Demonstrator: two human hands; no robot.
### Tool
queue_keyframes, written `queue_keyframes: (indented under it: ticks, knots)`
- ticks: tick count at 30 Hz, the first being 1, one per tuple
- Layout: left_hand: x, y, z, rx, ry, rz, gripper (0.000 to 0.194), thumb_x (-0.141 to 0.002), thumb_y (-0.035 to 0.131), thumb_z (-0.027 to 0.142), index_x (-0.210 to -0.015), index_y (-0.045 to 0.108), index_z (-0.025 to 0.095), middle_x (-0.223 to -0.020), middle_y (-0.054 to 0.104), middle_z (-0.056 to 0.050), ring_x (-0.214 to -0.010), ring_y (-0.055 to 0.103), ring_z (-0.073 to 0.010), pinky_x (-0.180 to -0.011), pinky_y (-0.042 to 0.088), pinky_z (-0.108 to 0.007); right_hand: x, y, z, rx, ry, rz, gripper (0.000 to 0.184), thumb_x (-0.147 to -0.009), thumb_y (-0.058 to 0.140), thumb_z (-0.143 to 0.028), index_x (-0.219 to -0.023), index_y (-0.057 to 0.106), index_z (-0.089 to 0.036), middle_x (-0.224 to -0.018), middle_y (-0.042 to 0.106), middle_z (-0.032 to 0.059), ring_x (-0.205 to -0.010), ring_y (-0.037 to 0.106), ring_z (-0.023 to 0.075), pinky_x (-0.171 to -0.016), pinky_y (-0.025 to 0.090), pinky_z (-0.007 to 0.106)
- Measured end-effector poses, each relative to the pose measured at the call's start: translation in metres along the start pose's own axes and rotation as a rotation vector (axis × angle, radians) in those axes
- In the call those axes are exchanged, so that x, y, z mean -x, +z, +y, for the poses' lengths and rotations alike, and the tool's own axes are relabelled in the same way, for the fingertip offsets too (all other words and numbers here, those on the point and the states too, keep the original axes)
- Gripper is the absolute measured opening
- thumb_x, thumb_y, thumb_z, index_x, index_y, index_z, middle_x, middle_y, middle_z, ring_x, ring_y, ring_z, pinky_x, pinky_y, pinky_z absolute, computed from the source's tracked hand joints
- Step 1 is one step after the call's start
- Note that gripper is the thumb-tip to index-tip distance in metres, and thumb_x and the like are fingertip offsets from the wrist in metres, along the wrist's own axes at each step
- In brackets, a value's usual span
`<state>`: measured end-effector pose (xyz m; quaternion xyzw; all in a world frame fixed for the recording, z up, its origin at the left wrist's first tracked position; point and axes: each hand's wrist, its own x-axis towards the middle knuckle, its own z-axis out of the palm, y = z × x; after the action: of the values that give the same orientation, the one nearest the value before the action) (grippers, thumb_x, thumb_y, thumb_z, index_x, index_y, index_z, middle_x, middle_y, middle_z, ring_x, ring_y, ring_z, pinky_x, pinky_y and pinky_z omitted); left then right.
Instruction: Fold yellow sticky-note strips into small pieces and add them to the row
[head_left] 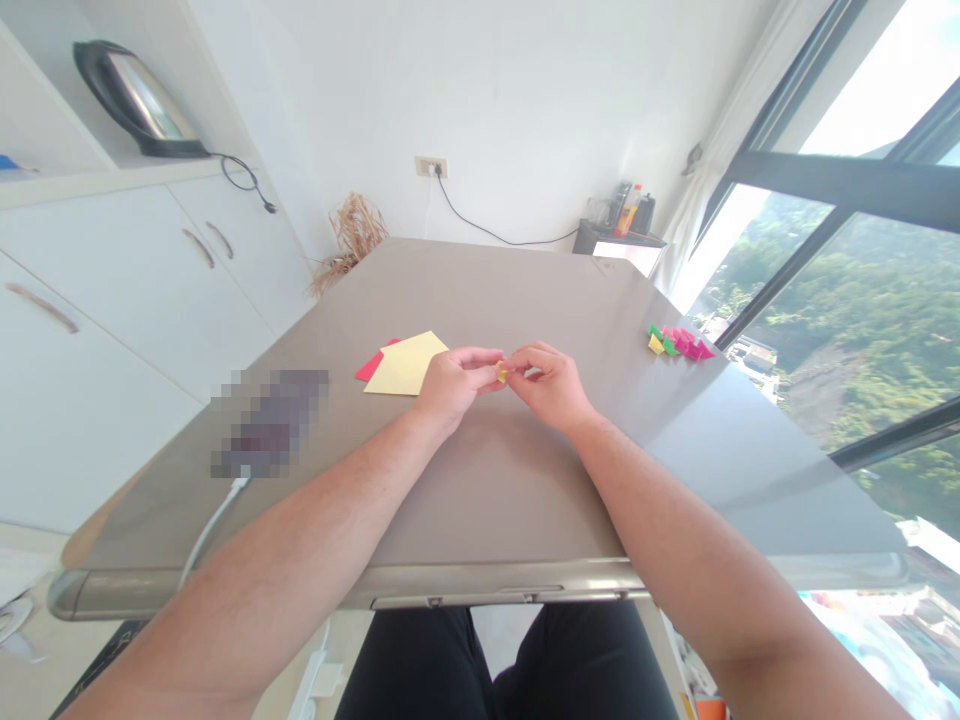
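Between my two hands is a small folded piece of yellow paper (502,373), mostly covered by the fingers. My left hand (459,380) pinches it from the left with thumb and fingers. From the right, the fingertips of my right hand (550,382) close on the same piece. Just behind my left wrist lie sheets of pale yellow paper (401,366), with a red sheet (370,368) partly showing beneath them. Toward the table's right edge sits a cluster of small folded paper pieces (681,343) in pink, green and yellow.
The grey table (495,490) spans the view. A pixelated dark object (270,425) with a white cable (214,525) lies at its left. Dried plants (352,235) stand behind the far left corner. Bottles (628,212) rest on a small cabinet at the back right, near the window.
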<state>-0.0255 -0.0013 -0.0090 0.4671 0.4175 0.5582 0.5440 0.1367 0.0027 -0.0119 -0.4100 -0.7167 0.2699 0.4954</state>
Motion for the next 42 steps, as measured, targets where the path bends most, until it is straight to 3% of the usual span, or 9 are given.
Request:
queue_keyframes:
  ticks: [5,9,13,22,25,30,38,42]
  knots:
    - [-0.003,-0.004,-0.006,-0.069,0.105,0.008,0.042,-0.062,0.090,0.027,-0.101,0.076,0.017,-0.104,0.078,-0.010,-0.103,0.072,-0.0271,-0.098,0.056,-0.048,-0.001,0.001,-0.003,-0.127,0.167,0.027,0.008,-0.076,0.070,-0.030,-0.079,0.072,-0.023,-0.094,0.071,0.0032,-0.078,0.067,0.0163,-0.072,0.057,0.033]
    - [-0.003,-0.005,-0.009,-0.219,0.195,0.009,0.033,-0.070,0.085,0.035,-0.099,0.077,0.020,-0.101,0.079,-0.009,-0.099,0.073,-0.0268,-0.095,0.056,-0.045,-0.003,0.000,-0.006,-0.170,0.294,0.033,0.022,-0.073,0.077,-0.037,-0.086,0.069,-0.022,-0.082,0.072,0.0013,-0.062,0.066,0.0144,-0.064,0.056,0.033]
    - [-0.001,-0.004,-0.007,-0.289,0.227,0.009,0.028,-0.075,0.082,0.036,-0.098,0.080,0.022,-0.103,0.079,-0.008,-0.101,0.073,-0.0269,-0.096,0.055,-0.043,-0.004,-0.001,-0.006,-0.269,0.333,0.029,0.026,-0.070,0.081,-0.039,-0.082,0.068,-0.021,-0.078,0.071,0.0015,-0.063,0.067,0.0150,-0.065,0.056,0.033]
    - [0.000,-0.004,-0.006,-0.314,0.230,0.040,0.026,-0.073,0.084,0.037,-0.092,0.078,0.022,-0.097,0.079,-0.008,-0.091,0.073,-0.0249,-0.090,0.056,-0.042,-0.004,-0.001,-0.008,-0.319,0.391,0.023,0.021,-0.068,0.081,-0.036,-0.080,0.073,-0.020,-0.076,0.073,0.0024,-0.067,0.068,0.0158,-0.070,0.058,0.034]
    - [0.000,-0.005,-0.005,-0.371,0.262,0.005,0.023,-0.076,0.081,0.040,-0.088,0.077,0.021,-0.093,0.079,-0.008,-0.089,0.074,-0.0246,-0.087,0.057,-0.041,-0.004,-0.002,-0.010,-0.272,0.380,0.029,0.019,-0.069,0.080,-0.036,-0.077,0.075,-0.020,-0.074,0.073,0.0023,-0.064,0.065,0.0150,-0.067,0.055,0.033]
    - [-0.001,-0.005,-0.008,-0.332,0.274,-0.066,0.030,-0.074,0.083,0.041,-0.097,0.076,0.021,-0.098,0.080,-0.007,-0.092,0.075,-0.0241,-0.086,0.060,-0.039,-0.003,-0.004,-0.011,-0.205,0.330,0.094,0.015,-0.073,0.075,-0.035,-0.075,0.075,-0.020,-0.063,0.067,0.0001,-0.064,0.062,0.0146,-0.063,0.050,0.030]
    - [0.003,-0.002,-0.010,-0.466,0.356,0.005,0.021,-0.081,0.075,0.035,-0.097,0.072,0.022,-0.097,0.080,-0.005,-0.092,0.076,-0.0212,-0.088,0.061,-0.036,-0.002,0.000,-0.011,-0.097,0.317,0.071,0.021,-0.070,0.079,-0.038,-0.082,0.078,-0.020,-0.075,0.073,0.0021,-0.070,0.063,0.0153,-0.067,0.050,0.030]
    - [0.004,-0.002,-0.009,-0.498,0.384,0.023,0.022,-0.081,0.075,0.034,-0.098,0.069,0.022,-0.098,0.080,-0.006,-0.092,0.076,-0.0207,-0.088,0.061,-0.036,-0.001,0.001,-0.010,-0.058,0.285,0.080,0.020,-0.072,0.079,-0.041,-0.078,0.079,-0.022,-0.069,0.071,0.0008,-0.062,0.057,0.0134,-0.061,0.046,0.029]
